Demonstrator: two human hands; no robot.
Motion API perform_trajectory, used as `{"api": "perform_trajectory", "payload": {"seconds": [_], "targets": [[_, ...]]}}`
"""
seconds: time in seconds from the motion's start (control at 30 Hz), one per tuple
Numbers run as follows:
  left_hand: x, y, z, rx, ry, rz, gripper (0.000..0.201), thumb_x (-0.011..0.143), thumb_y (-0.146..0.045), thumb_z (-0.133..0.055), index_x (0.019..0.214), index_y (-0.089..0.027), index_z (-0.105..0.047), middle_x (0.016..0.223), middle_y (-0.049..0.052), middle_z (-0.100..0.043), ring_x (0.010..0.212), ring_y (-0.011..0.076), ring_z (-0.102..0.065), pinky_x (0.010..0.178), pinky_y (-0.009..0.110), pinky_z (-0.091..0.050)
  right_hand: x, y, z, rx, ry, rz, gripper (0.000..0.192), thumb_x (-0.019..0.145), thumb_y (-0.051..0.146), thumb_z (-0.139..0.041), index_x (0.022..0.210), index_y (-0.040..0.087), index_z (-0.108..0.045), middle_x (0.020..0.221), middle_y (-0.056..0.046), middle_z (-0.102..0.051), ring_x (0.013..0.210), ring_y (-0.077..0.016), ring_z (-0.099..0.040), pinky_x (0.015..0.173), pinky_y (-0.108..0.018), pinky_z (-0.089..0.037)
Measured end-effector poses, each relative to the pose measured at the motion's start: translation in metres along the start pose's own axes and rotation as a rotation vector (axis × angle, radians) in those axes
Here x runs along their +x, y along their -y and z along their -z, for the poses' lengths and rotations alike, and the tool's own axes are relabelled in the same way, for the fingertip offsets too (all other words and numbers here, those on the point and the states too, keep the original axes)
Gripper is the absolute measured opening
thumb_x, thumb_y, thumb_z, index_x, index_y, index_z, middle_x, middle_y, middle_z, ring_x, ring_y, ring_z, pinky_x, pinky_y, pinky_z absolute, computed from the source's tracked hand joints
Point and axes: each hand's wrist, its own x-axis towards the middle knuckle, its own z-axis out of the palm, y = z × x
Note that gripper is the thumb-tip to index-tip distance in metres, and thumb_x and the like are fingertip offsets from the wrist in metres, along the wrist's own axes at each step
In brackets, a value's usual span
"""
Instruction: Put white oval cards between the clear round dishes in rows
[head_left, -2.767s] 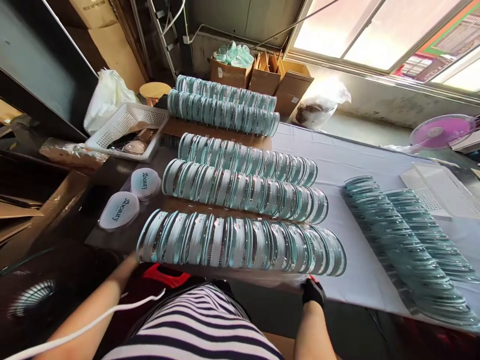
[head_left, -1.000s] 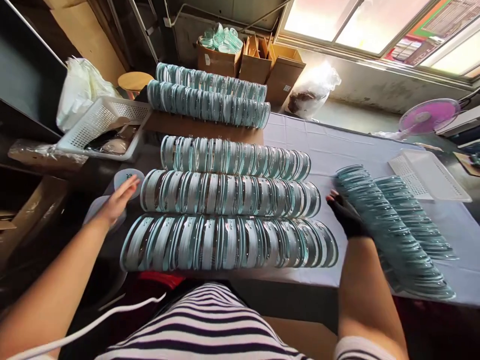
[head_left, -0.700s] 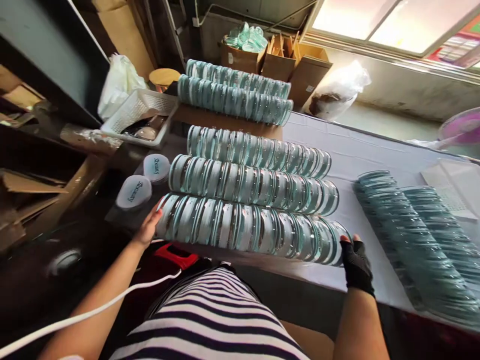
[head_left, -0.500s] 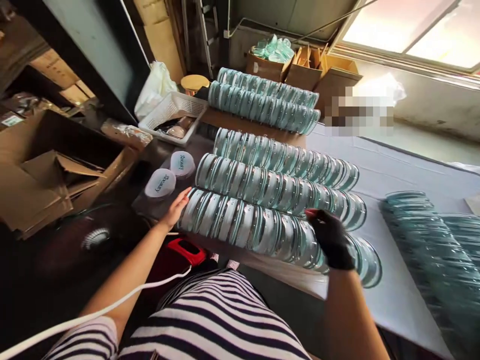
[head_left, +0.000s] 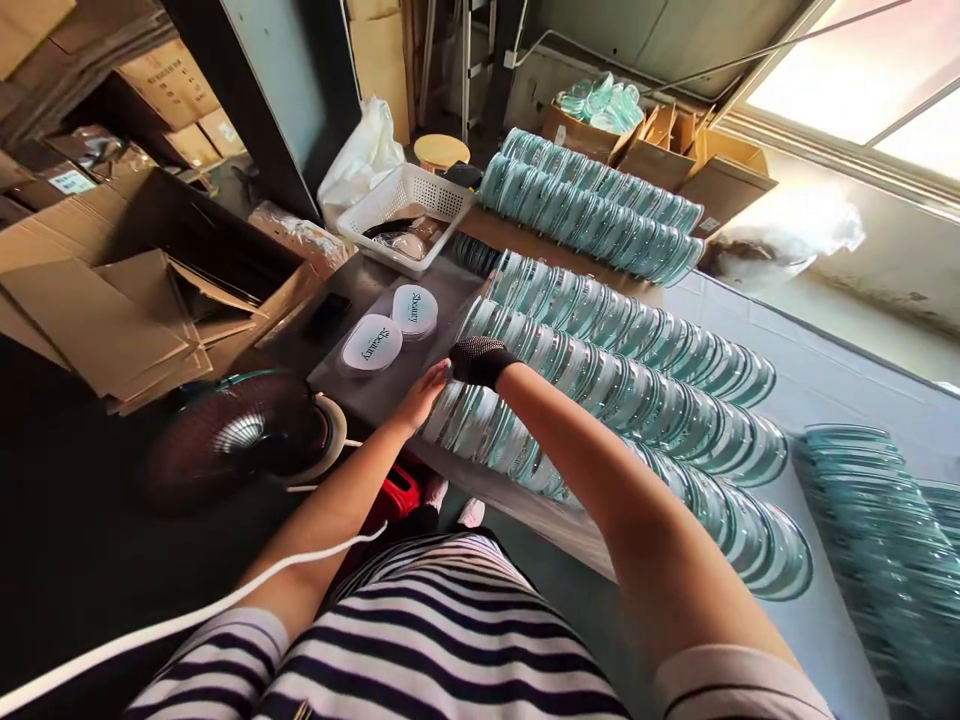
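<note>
My left hand (head_left: 426, 396), bare, rests against the left end of the front row of round glass lids (head_left: 491, 435) with its fingers stretched out. Right beside it is my right hand (head_left: 480, 361) in a dark dotted glove, bent over the same end of the row. Its fingertips are hidden, so what they touch cannot be made out. White sheets show between the lids, which stand on edge. Just left of my hands lie two stacks of printed white discs, a nearer stack (head_left: 372, 343) and a farther stack (head_left: 415, 311).
More lid rows (head_left: 622, 370) fill the table behind. Further stacked glass (head_left: 885, 520) lies at right. A white basket (head_left: 352, 218) holds small items. At left are an open carton (head_left: 97, 310) and a fan (head_left: 240, 435). A white cable (head_left: 225, 600) crosses my left arm.
My right hand has moved left along the front row to its left end, beside my left hand. The view has swung left, so the table appears further right.
</note>
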Motion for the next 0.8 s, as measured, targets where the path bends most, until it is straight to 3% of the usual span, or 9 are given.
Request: {"api": "perform_trajectory", "payload": {"seconds": [0.13,0.23,0.37,0.47,0.6,0.7,0.8], "targets": [[0.002,-0.007,-0.002,-0.016,0.112,-0.060,0.069,0.083,-0.056,-0.060,0.141,-0.020,-0.052,0.151,0.008,-0.044,0.145,0.0310,-0.030,0.120,0.044,-0.021,-0.032,0.022,-0.008,-0.140,-0.099,0.009,0.033,0.089,0.029,-0.052,0.109,0.009,-0.068,0.108,-0.020,-0.069,0.104,-0.0329,-0.064,0.084,-0.042,-0.050],[0.003,-0.010,-0.002,0.076,0.021,0.004,0.065,0.085,-0.051,-0.057,0.140,-0.017,-0.052,0.148,0.009,-0.048,0.142,0.0299,-0.035,0.119,0.041,-0.023,-0.063,0.050,-0.032,-0.128,-0.159,-0.060,0.037,0.095,0.033,-0.041,0.117,0.014,-0.064,0.111,-0.017,-0.068,0.103,-0.0290,-0.066,0.082,-0.038,-0.050],[0.003,-0.010,-0.003,0.194,-0.079,0.044,0.053,0.090,-0.039,-0.051,0.139,-0.019,-0.054,0.148,0.005,-0.048,0.142,0.0235,-0.037,0.119,0.035,-0.025,-0.091,0.090,-0.082,-0.045,-0.120,-0.172,0.037,0.099,0.036,-0.035,0.117,0.019,-0.062,0.105,-0.014,-0.071,0.094,-0.0231,-0.069,0.075,-0.030,-0.051],[0.001,-0.010,-0.006,0.224,-0.091,0.013,0.049,0.091,-0.035,-0.048,0.137,-0.020,-0.055,0.148,0.004,-0.048,0.141,0.0217,-0.038,0.119,0.034,-0.026,-0.093,0.105,-0.120,0.007,-0.123,-0.187,0.037,0.100,0.037,-0.035,0.118,0.019,-0.061,0.105,-0.014,-0.071,0.094,-0.0222,-0.069,0.074,-0.028,-0.051],[0.000,-0.011,-0.011,0.218,-0.150,0.013,0.046,0.091,-0.031,-0.049,0.136,-0.021,-0.057,0.147,0.004,-0.050,0.139,0.0210,-0.042,0.118,0.036,-0.029,-0.079,0.105,-0.156,0.056,-0.086,-0.204,0.035,0.100,0.032,-0.036,0.118,0.018,-0.063,0.109,-0.014,-0.071,0.101,-0.0228,-0.068,0.082,-0.031,-0.051],[0.000,-0.012,-0.011,0.188,-0.170,0.046,0.047,0.091,-0.028,-0.049,0.137,-0.021,-0.055,0.146,0.006,-0.051,0.137,0.0219,-0.045,0.115,0.038,-0.033,-0.070,0.107,-0.169,0.083,-0.098,-0.242,0.033,0.100,0.028,-0.038,0.116,0.019,-0.065,0.110,-0.013,-0.072,0.100,-0.0212,-0.068,0.087,-0.030,-0.049],[0.001,-0.015,-0.009,0.210,-0.136,0.068,0.050,0.093,-0.030,-0.047,0.142,-0.021,-0.049,0.143,0.008,-0.054,0.131,0.0240,-0.051,0.111,0.044,-0.038,-0.079,0.111,-0.165,0.111,-0.107,-0.242,0.033,0.100,0.031,-0.038,0.112,0.022,-0.067,0.109,-0.010,-0.072,0.097,-0.0202,-0.069,0.083,-0.028,-0.049]]}}
